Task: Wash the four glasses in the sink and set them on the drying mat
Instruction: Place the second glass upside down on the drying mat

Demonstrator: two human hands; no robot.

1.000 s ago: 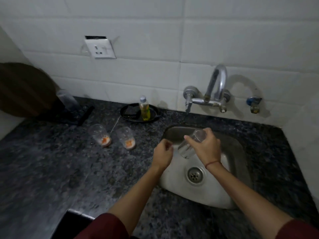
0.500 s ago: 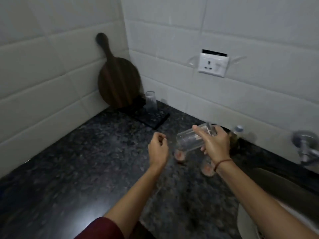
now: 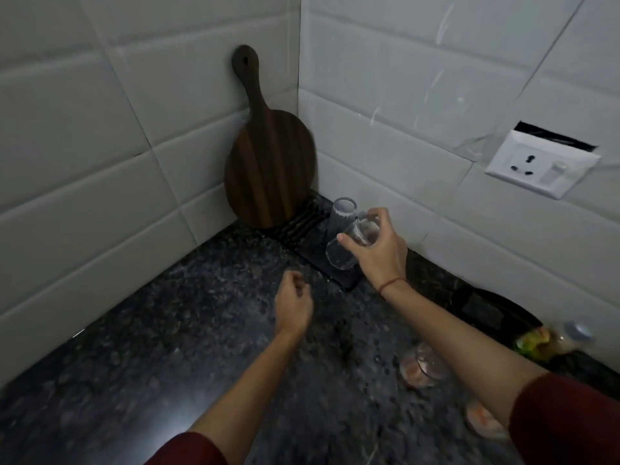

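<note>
My right hand (image 3: 379, 251) grips a clear glass (image 3: 345, 251), tilted mouth-down just above the near part of the dark ribbed drying mat (image 3: 302, 226). A second clear glass (image 3: 342, 214) stands upside down on the mat right behind it. My left hand (image 3: 293, 308) hovers over the counter with loosely curled fingers, holding nothing. Two glasses with orange residue, one (image 3: 422, 365) beside my right forearm and one (image 3: 483, 419) partly hidden under it, stand on the counter at lower right.
A dark wooden paddle board (image 3: 268, 156) leans in the tiled corner behind the mat. A black dish (image 3: 493, 310) and a blurred bottle (image 3: 553, 340) sit at right by the wall. A wall socket (image 3: 540, 164) is above. Speckled granite counter (image 3: 167, 347) spreads left.
The view swung left from the sink to the corner. My right hand carried the glass over to the mat and tipped it mouth-down; my left hand stayed empty.
</note>
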